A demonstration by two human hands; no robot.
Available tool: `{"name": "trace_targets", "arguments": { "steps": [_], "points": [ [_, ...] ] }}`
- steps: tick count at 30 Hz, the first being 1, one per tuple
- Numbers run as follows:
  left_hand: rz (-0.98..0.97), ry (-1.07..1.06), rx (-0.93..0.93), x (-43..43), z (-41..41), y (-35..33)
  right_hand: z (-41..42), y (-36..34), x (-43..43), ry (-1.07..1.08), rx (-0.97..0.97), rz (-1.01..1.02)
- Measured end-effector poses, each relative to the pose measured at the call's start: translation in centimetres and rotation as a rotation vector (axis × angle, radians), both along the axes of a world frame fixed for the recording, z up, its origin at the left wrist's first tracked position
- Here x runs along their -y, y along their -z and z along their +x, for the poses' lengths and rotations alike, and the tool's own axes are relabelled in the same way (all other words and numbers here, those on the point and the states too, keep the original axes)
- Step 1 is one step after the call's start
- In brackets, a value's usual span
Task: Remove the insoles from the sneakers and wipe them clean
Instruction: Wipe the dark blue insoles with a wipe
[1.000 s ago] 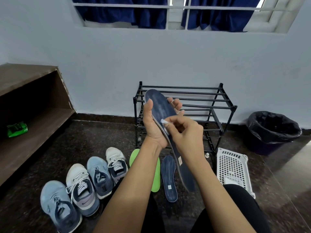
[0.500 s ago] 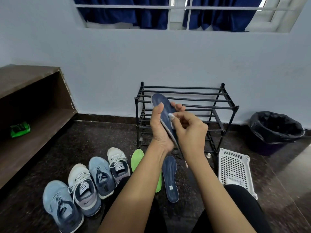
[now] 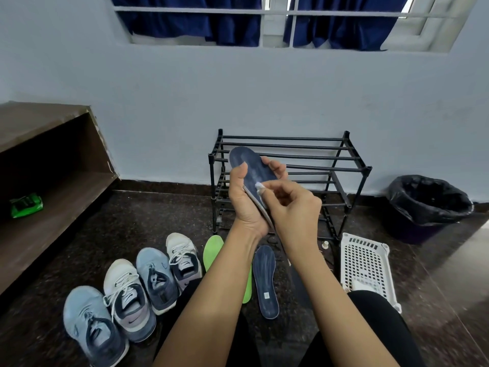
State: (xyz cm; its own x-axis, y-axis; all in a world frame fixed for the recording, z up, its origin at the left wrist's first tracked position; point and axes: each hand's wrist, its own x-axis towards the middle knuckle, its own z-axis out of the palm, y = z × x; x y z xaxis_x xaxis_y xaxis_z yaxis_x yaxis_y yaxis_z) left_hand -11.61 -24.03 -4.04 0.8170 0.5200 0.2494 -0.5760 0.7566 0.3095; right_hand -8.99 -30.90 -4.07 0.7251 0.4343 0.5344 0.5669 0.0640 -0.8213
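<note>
My left hand grips a dark blue insole upright in front of me, thumb on its near edge and fingers behind. My right hand pinches a small white wipe and presses it against the insole's blue face. On the floor below lie a second dark blue insole and a green insole, partly hidden by my left forearm. Several sneakers stand in a row at the lower left: two blue ones and two white ones.
A black shoe rack stands against the wall behind my hands. A white perforated basket lies to the right, a black-lined bin beyond it. A brown shelf at left holds a green packet.
My right hand has moved the wipe up and then back down along the insole's face. The left hand keeps its hold, with the insole slightly lower than a second ago.
</note>
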Motion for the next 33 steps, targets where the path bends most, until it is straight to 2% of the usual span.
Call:
{"name": "trace_targets", "arguments": {
  "steps": [3,5,10,13,15,20,22,25,28,33],
  "points": [
    [0.094,-0.052,-0.06,0.1,0.2,0.3,0.4,-0.1,-0.5,0.077,0.068,0.027],
    [0.106,-0.04,-0.058,0.0,0.1,0.3,0.5,-0.2,-0.3,0.05,0.049,0.02],
    [0.057,-0.013,-0.024,-0.9,-0.1,0.0,0.2,-0.7,1.4,-0.2,-0.039,-0.148],
    [0.047,0.016,0.017,-1.6,-0.1,0.0,0.1,-0.9,2.1,-0.339,-0.188,-0.139],
    [0.033,0.017,0.031,-1.4,0.0,0.0,0.0,-0.7,2.0,-0.321,-0.221,-0.094],
    [0.122,0.016,-0.048,0.2,0.0,0.0,-0.3,0.1,0.6,-0.05,-0.048,0.012],
    [0.191,-0.047,-0.112,0.4,0.1,0.3,-0.1,0.3,0.0,0.021,0.017,0.029],
    [0.177,-0.094,-0.112,0.2,0.3,0.5,0.6,0.3,-0.4,0.093,0.04,0.039],
    [0.134,-0.072,-0.095,0.1,0.4,0.6,1.1,0.2,-0.2,0.051,-0.011,0.007],
    [0.03,-0.077,-0.019,-1.4,0.3,0.3,0.4,-0.2,1.4,-0.198,-0.104,-0.173]
  ]
}}
